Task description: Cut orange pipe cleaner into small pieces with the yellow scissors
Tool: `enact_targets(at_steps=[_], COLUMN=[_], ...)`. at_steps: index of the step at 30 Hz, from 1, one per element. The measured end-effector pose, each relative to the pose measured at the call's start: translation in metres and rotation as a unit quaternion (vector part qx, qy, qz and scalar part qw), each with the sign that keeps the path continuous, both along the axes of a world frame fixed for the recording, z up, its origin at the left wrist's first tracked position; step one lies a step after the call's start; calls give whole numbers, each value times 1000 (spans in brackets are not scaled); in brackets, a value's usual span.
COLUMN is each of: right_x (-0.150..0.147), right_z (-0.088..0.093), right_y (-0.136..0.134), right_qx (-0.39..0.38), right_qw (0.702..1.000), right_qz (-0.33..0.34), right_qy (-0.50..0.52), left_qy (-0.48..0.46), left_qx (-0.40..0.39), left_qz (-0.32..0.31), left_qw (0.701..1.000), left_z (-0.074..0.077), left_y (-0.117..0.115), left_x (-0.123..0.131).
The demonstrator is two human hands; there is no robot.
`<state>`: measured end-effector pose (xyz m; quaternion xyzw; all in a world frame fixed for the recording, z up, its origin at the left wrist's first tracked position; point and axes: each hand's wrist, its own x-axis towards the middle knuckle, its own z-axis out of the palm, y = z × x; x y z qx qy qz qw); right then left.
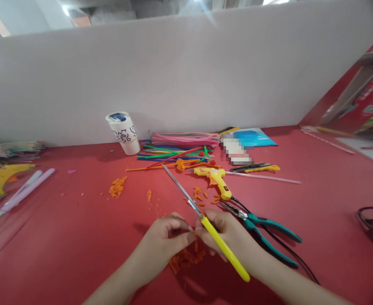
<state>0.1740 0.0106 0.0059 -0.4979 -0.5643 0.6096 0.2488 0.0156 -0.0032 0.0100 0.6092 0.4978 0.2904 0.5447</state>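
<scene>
My right hand (226, 233) is closed around yellow-handled scissors (219, 239), seen edge-on with the blades pointing up and left. Its fingertips meet those of my left hand (170, 233), which pinches a small orange pipe cleaner piece (196, 245), mostly hidden by the fingers. Below the hands lies a pile of short orange cut pieces (184, 260). Beyond them are several small orange pieces (199, 195) and a heap of orange fluff (117, 187). Needle-nose pliers (252, 222) with green handles rest beside my right hand.
A yellow glue gun (216, 178) trails a black cord past the pliers. Behind it lie coloured pipe cleaners (183, 140), a utility knife (256, 167) and a blue-white packet (256, 138). A white cup (124, 133) stands by the partition. Another yellow glue gun (4, 176) is at left.
</scene>
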Motion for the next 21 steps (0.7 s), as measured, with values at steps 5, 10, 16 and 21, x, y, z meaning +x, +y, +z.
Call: enact_targets(at_steps=[5,10,16,21], right_x=[3,2,-2,-2], right_z=[1,-3,-4,-3], right_y=[1,1,2,3], right_qx=[4,17,-19,-5], right_qw=[1000,1000,1000,1000], right_qz=[4,-9,-9,0], right_qy=[-2,-3,-19,-17], left_qy=[-79,-112,-92,-41], left_qx=[-81,-117,-110,-74], left_qz=[74,117,149,79], left_qw=[991,980,978,993], left_z=[0,0,0,0], left_y=[2,2,6,4], left_x=[-2,-2,-4,2])
